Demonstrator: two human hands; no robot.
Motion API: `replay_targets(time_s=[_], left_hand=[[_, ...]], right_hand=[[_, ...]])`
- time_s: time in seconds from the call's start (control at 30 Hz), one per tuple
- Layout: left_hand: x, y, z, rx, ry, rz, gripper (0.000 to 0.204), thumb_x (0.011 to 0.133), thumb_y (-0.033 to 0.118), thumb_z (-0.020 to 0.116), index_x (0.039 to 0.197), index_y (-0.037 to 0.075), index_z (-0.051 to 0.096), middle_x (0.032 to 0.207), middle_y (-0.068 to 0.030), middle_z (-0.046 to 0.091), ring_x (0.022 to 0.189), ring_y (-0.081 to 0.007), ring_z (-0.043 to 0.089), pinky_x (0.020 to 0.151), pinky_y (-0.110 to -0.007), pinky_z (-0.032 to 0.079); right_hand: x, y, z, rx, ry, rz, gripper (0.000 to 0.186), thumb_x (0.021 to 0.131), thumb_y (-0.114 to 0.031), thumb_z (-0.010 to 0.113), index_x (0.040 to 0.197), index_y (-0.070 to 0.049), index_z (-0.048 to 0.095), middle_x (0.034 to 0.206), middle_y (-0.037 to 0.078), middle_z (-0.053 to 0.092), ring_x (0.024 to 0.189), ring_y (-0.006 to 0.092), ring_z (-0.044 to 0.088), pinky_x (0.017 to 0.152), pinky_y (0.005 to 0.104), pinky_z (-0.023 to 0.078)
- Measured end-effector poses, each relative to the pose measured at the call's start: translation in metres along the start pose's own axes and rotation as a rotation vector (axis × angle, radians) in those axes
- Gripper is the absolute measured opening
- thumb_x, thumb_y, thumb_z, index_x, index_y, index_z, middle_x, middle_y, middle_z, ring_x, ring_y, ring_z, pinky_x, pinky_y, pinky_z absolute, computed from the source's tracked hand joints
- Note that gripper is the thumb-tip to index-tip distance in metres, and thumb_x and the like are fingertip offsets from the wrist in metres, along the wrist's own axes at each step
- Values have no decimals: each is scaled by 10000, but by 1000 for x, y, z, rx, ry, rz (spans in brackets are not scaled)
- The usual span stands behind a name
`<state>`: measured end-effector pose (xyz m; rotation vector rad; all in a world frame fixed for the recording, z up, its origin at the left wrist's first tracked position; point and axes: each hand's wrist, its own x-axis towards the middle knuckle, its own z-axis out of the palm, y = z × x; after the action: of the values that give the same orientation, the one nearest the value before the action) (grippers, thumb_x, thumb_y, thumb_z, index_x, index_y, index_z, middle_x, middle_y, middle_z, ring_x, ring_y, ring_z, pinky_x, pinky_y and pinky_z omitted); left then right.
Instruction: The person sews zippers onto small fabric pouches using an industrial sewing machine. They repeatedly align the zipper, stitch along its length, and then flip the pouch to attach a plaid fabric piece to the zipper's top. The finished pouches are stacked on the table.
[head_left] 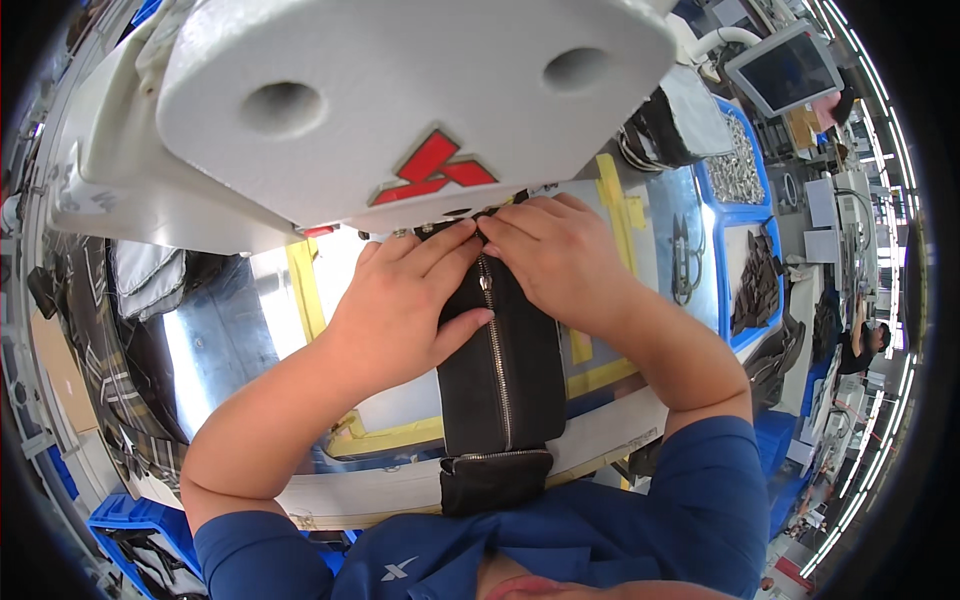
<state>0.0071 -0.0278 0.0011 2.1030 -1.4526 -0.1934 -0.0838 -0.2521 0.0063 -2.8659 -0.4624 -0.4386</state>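
A long black fabric piece (530, 380) with a metal zipper (495, 370) runs from under the white machine head (410, 110) toward my body, its folded end having a second zipper across it. My left hand (410, 290) lies open on its left side, fingertips close to the machine, thumb on the cloth beside the zipper. My right hand (565, 265) is closed on the upper right part, fingers together beside the zipper's top. Both hands' fingertips nearly meet there. Whatever lies beneath the machine head is mostly hidden.
Yellow tape (610, 190) marks the metal bed. Scissors (685, 260) lie right, beside blue trays (725, 320) of metal pieces and black parts. Dark plaid cloth (120, 380) is piled left; a blue bin (120, 520) sits lower left. A monitor (785, 70) and another person (860, 345) are at right.
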Motion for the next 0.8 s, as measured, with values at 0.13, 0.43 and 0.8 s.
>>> replay_targets(time_s=[0.13,0.43,0.8], left_hand=[[-2,0,2,10,31,11,619,836,331,859,1342,8,706,1436,-152,679,1093,-344,659,1020,-433,499],[6,-5,-10,-257,-21,-68,621,796,274,884,1314,-20,708,1390,-217,701,1146,-401,687,1038,-460,509],[4,-6,-11,-160,76,27,554,812,315,855,1216,-41,724,1287,-216,737,1060,-400,718,949,-468,550]], right_hand=[[1,0,-1,7,-1,-1,345,857,-140,667,1164,0,740,1055,73,730,969,251,711,856,409,551],[3,2,0,3,-9,3,270,864,-138,683,1101,-20,735,979,58,702,938,247,705,835,408,537],[0,-1,6,36,32,36,265,881,-140,704,1120,-36,752,1062,79,746,996,267,729,894,431,541]])
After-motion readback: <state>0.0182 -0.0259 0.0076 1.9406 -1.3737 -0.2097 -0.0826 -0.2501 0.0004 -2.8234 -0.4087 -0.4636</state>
